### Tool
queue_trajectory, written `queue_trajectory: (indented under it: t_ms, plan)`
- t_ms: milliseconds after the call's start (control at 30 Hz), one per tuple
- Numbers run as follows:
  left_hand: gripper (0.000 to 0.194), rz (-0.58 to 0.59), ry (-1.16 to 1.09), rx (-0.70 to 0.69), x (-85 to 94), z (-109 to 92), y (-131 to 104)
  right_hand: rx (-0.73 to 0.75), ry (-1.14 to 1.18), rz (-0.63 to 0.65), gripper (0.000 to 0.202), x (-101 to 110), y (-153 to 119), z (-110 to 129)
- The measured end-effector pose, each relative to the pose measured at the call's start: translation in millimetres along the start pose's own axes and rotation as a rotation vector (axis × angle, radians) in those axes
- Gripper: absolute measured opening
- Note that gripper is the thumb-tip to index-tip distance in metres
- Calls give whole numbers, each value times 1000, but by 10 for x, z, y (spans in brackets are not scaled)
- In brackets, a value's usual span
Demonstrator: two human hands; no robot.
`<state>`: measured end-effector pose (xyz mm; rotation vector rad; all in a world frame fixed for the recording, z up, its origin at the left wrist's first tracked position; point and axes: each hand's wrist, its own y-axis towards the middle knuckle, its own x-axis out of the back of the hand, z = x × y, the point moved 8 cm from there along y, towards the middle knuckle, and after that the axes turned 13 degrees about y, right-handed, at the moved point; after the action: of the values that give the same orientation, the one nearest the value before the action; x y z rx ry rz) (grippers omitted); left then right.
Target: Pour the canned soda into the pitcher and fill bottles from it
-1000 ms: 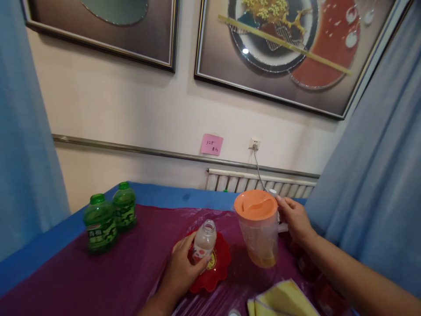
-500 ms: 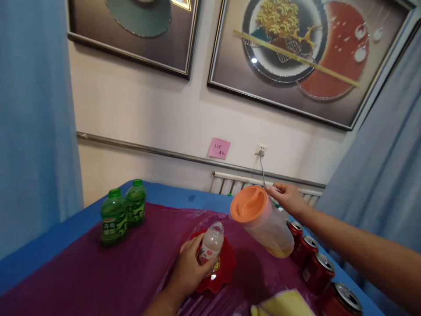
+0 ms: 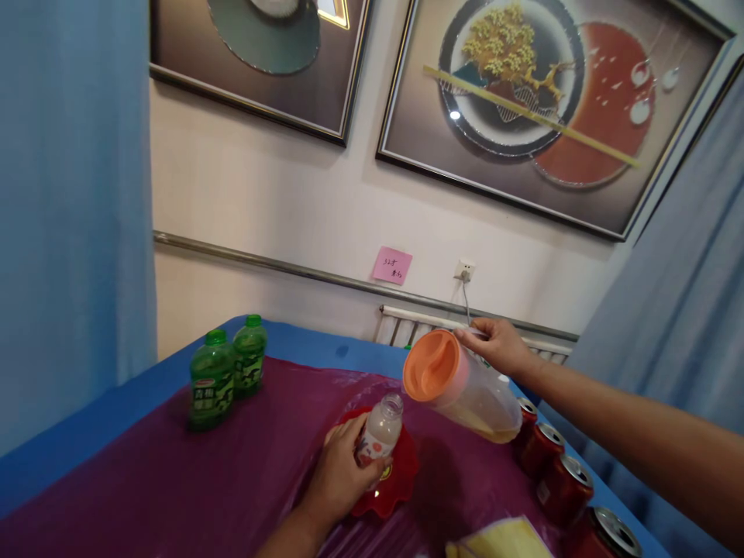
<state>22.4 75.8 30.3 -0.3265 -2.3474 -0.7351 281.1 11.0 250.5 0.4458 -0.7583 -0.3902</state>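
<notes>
Two bare hands are occupied: the left hand [image 3: 347, 471] has its fingers wrapped round a small transparent bottle [image 3: 382, 428] with a printed label, open mouth upward, presumably to steady it. Beneath lies a scalloped red dish [image 3: 405, 474], perhaps there to catch drips; whether the two touch is hidden. The right hand [image 3: 493, 342] curls its fingers at what looks like the handle of a translucent plastic pitcher [image 3: 480, 403], tilted so its orange lid [image 3: 433, 366] slants toward the bottle's mouth. Four red metal cans [image 3: 563, 490] and two green plastic bottles [image 3: 212, 380] flank the table [image 3: 302, 341], seemingly leaving working room between.
</notes>
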Motion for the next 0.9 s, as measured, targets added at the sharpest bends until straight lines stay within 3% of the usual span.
queue_trajectory:
  t_ms: [367, 900]
  plan:
    - [64, 18, 5, 8, -52, 38, -11, 0, -61, 56, 49, -64, 25, -36]
    - [66, 27, 4, 17, -27, 9, -31, 49, -168, 89, 51, -124, 31, 124]
